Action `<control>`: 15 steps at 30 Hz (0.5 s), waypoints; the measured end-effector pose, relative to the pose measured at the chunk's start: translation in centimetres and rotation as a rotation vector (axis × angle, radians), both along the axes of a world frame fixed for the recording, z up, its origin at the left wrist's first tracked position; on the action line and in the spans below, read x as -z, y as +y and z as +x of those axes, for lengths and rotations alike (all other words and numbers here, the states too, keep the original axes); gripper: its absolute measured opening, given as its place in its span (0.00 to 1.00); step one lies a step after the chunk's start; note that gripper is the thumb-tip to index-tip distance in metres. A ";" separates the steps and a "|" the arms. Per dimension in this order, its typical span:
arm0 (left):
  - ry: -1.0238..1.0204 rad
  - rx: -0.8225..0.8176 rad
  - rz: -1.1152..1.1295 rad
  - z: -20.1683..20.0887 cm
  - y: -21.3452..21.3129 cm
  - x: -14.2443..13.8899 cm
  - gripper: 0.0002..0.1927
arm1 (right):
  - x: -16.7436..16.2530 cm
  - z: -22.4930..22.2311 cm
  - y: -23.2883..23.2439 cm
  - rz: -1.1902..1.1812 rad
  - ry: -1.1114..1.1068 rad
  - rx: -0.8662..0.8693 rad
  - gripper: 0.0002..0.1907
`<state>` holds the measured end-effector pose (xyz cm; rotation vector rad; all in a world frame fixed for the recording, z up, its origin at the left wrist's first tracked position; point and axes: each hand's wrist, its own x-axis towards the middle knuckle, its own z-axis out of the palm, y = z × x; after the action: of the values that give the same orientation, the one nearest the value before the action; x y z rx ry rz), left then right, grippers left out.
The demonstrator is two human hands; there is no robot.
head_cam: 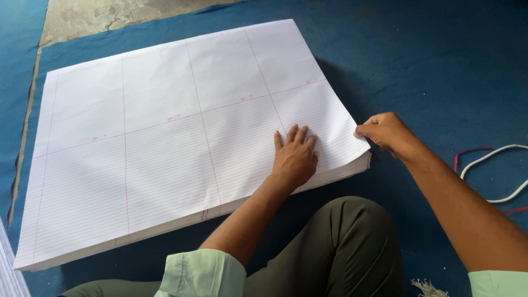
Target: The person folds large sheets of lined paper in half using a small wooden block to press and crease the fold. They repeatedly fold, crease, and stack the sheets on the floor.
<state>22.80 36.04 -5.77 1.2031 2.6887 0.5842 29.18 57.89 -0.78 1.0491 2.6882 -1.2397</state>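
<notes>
A blue mat [440, 60] covers most of the floor, its surface slightly mottled and darker toward the upper right. Beyond its far edge, at the top left, a patch of bare grey floor [104, 14] shows, cracked and stained. A second strip of blue covering [16, 66] lies along the left side, parted from the main mat by a thin pale seam. At the right edge a white cord [489, 157] curves in a loop on the mat, with a thin red string [467, 151] just beside it. Near the bottom right lies a small tuft of frayed pale threads [426, 287]. A knee in olive-green trousers [346, 247] rises at the bottom centre.
</notes>
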 end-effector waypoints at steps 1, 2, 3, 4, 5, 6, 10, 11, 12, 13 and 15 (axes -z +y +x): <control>-0.004 0.001 -0.005 0.0 0.0 -0.1 0.25 | 0.2 -0.1 0.2 -0.027 0.021 0.001 0.12; -0.008 0.002 -0.010 0.0 0.0 -0.2 0.25 | 0.3 -0.1 0.5 -0.064 0.017 0.001 0.12; -0.013 0.003 -0.015 0.0 0.0 -0.3 0.25 | 0.4 0.0 0.8 -0.101 0.012 0.002 0.12; -0.003 0.009 -0.010 0.0 0.1 -0.5 0.25 | 0.4 0.0 0.9 -0.139 0.007 0.001 0.13; 0.005 0.015 -0.005 0.1 0.1 -0.6 0.26 | 0.4 0.0 1.0 -0.209 -0.020 0.025 0.13; 0.013 0.021 0.000 0.1 0.3 -0.8 0.26 | 0.4 0.0 1.2 -0.277 -0.046 0.048 0.14; -0.025 0.055 -0.064 -0.1 1.3 -1.7 0.24 | -0.2 0.3 1.4 -0.451 -0.200 0.035 0.15; -0.014 0.075 -0.043 0.0 1.9 -1.8 0.26 | -0.3 0.6 1.5 -0.455 -0.214 0.019 0.15; -0.002 0.096 -0.022 -0.1 2.2 -1.9 0.27 | -0.4 0.9 1.4 -0.459 -0.227 0.004 0.15; -0.012 0.089 -0.010 -0.1 2.5 -1.8 0.26 | -0.6 1.1 1.4 -0.462 -0.240 -0.011 0.15; -0.035 0.075 0.011 -0.1 3.3 -1.3 0.25 | -1.1 1.5 1.4 -0.452 -0.261 -0.035 0.15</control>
<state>22.71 39.30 -4.45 1.2779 2.6023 0.6040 30.67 59.31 0.33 1.0076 2.0893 -1.4854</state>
